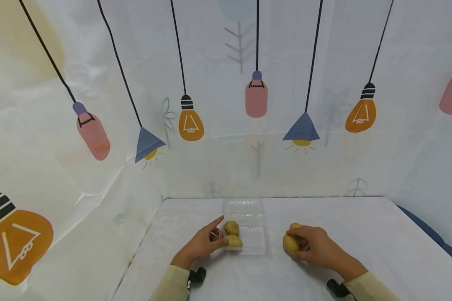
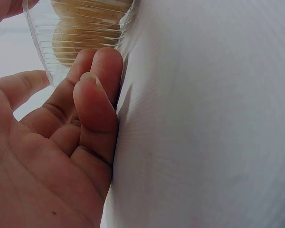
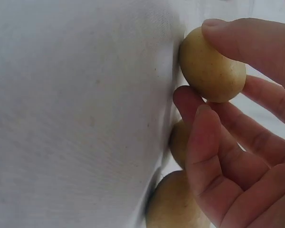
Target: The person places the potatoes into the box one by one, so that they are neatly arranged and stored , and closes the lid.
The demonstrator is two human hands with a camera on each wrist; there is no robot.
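A hinged clear plastic container [image 1: 257, 239] lies with its lid [image 1: 242, 207] folded back. Two potatoes, one farther back [image 1: 231, 228] and one nearer [image 1: 234, 241], sit along its left side. My left hand [image 1: 202, 242] holds the container's left edge, thumb over the rim and fingers against the ribbed outer wall [image 2: 45, 42]. To the right of the container, my right hand [image 1: 318, 246] grips a potato [image 3: 211, 66] between thumb and fingers, low over the table. Two more potatoes, a small visible part of one [image 3: 178, 142] and a larger one [image 3: 173, 204], lie beside that hand.
The white-covered table [image 1: 248, 278] carries the container and the loose potatoes. A white curtain [image 1: 218, 167] printed with lamps rises behind the table and along its sides. Each wrist wears a small black camera [image 1: 198, 275].
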